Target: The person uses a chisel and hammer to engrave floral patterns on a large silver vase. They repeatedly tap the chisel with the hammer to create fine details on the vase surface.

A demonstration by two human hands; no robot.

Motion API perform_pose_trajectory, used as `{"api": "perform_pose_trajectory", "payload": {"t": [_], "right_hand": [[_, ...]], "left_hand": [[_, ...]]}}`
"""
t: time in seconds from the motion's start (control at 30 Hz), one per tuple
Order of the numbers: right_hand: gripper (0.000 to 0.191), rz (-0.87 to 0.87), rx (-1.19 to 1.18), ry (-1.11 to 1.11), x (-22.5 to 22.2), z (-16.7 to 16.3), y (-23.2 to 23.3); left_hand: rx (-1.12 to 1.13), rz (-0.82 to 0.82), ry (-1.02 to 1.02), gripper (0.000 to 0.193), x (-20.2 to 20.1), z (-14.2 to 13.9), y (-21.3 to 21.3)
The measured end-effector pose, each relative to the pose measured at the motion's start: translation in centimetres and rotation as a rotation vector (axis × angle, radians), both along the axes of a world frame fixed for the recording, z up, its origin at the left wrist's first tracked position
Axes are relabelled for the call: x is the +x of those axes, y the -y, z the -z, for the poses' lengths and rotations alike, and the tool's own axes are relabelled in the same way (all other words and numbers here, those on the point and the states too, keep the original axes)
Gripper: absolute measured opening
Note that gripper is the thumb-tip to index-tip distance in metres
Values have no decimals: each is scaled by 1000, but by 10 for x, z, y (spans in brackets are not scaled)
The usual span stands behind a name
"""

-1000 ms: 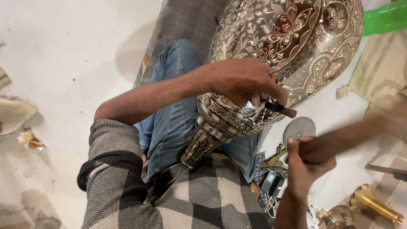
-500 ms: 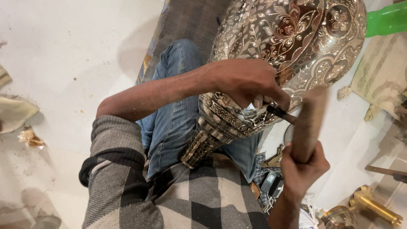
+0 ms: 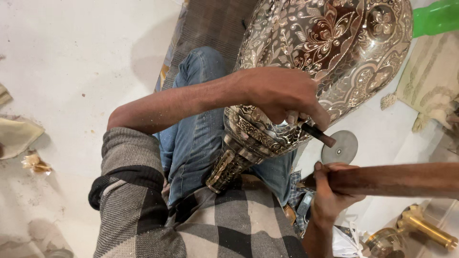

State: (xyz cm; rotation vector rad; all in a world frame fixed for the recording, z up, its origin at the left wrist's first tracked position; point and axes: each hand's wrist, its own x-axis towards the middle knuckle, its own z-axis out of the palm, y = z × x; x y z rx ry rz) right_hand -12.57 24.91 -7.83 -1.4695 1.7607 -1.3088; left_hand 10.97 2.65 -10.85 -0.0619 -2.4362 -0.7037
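A large engraved metal vase (image 3: 334,38) with floral patterns rests across my lap, its narrow neck (image 3: 229,167) pointing toward my body. My left hand (image 3: 282,93) lies on the vase's lower body and grips a small dark chisel (image 3: 319,135), whose tip is pressed to the metal. Just below and to the right, my right hand (image 3: 330,196) is closed on a brown wooden stick (image 3: 401,179). The stick lies level and points off to the right, a short way below the chisel's end.
A round grey metal disc (image 3: 339,147) lies on the white floor beside my knee. A brass fitting (image 3: 425,229) sits at the lower right, a green bottle (image 3: 437,16) at the upper right, a fringed cloth (image 3: 432,81) beside it. Paper scraps (image 3: 16,136) lie left.
The wooden stick stood upright close to the chisel half a second ago; it has swung down to lie level, pointing right. My left hand and the chisel have stayed on the vase.
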Motion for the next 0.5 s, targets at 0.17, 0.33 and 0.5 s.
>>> {"api": "perform_pose_trajectory", "payload": {"t": [0.17,0.33,0.5], "right_hand": [[20,42,8,-218,2,5,1],[22,98,28,-120,5,12,3],[22,93,-6,-130,10,16,7]], "left_hand": [[-41,-23,15,40,2,-3,3],[9,38,-112,45,3,-5,4],[20,56,-72,42,5,-8,8]]}}
